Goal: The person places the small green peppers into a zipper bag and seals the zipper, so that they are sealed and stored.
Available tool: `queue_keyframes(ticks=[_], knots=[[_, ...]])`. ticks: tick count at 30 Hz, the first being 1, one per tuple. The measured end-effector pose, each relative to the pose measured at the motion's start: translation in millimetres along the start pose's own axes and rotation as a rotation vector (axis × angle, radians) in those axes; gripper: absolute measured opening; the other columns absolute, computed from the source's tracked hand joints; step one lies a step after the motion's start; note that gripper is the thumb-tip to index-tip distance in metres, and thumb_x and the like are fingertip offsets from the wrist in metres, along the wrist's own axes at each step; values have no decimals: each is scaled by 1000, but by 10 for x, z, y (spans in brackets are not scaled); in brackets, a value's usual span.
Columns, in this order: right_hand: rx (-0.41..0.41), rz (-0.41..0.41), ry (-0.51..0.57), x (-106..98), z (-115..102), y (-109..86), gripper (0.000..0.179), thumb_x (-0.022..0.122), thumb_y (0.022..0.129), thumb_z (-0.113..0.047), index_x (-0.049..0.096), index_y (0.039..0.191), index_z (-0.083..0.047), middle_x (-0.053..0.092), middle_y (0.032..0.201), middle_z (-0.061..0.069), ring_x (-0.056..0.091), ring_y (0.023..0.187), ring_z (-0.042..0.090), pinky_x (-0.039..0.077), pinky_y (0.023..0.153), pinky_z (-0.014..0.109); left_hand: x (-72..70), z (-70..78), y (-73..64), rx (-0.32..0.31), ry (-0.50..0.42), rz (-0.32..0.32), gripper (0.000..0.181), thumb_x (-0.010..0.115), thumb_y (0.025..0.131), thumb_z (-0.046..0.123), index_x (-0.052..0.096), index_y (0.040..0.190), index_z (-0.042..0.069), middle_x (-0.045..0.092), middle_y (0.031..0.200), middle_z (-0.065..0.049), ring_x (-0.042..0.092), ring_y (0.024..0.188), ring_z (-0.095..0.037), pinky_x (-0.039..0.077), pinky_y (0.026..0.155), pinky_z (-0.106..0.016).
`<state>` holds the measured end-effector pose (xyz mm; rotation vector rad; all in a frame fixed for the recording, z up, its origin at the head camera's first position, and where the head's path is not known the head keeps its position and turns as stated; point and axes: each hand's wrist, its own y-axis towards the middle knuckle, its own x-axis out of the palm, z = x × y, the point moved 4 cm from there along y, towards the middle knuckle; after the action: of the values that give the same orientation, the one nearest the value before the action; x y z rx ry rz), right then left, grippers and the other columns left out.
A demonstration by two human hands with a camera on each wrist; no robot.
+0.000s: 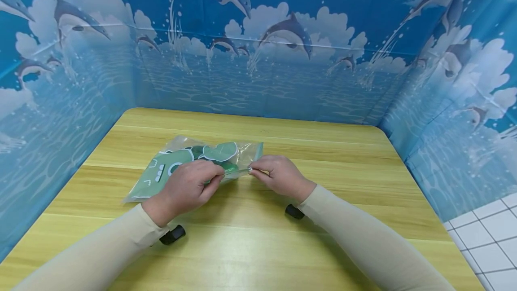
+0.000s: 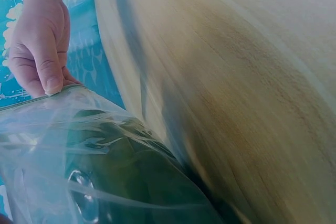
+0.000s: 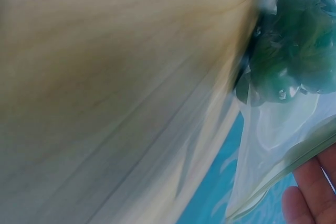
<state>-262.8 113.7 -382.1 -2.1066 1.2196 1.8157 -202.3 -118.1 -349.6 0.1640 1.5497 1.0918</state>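
A clear zip bag (image 1: 161,178) with a green cartoon print lies over the left middle of the table. Glossy dark green things (image 3: 294,45) show through its plastic, their kind blurred by the film. My left hand (image 1: 187,185) pinches the bag's near side between thumb and curled fingers. At the near corner of the zip end, my right hand (image 1: 278,176) holds the edge between thumb and forefinger. The left wrist view shows that right thumb (image 2: 50,72) pressed on the zip edge, the film stretched below it.
The wood-grain table (image 1: 323,232) has rounded far corners. Blue dolphin-print curtains (image 1: 266,80) enclose its back and sides. Small black devices (image 1: 173,235) sit under both wrists. White floor tiles (image 1: 488,237) show at the lower right.
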Motion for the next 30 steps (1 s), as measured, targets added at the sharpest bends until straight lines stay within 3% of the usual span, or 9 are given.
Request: queue_keyframes(ticks=[6, 13, 22, 30], knots=[[29, -9, 1, 8, 38, -1, 18, 71, 102, -23, 82, 113, -15, 80, 107, -2, 75, 100, 13, 61, 88, 34, -3, 0, 2, -2, -4, 1, 13, 74, 89, 3, 70, 97, 12, 67, 80, 4, 61, 72, -10, 54, 65, -31], [48, -27, -9, 14, 71, -8, 18, 70, 102, -24, 81, 114, -15, 79, 111, -1, 75, 104, 15, 61, 90, 37, -7, -3, 3, -4, -7, -4, 5, 68, 97, 8, 70, 98, 12, 68, 81, 4, 62, 73, -10, 54, 65, -31], [94, -63, 0, 37, 129, -27, 21, 68, 104, -26, 80, 117, -15, 78, 115, 0, 73, 108, 17, 60, 93, 38, -4, -14, -12, 2, -12, 10, 13, 73, 89, 3, 69, 96, 14, 64, 77, 5, 58, 69, -9, 51, 62, -29], [78, -43, -7, 39, 128, -24, 20, 68, 104, -23, 80, 117, -14, 78, 115, 0, 74, 108, 17, 60, 94, 38, -7, -4, -7, -4, -16, 4, 12, 73, 90, 4, 70, 96, 13, 64, 78, 5, 58, 70, -8, 52, 62, -28]])
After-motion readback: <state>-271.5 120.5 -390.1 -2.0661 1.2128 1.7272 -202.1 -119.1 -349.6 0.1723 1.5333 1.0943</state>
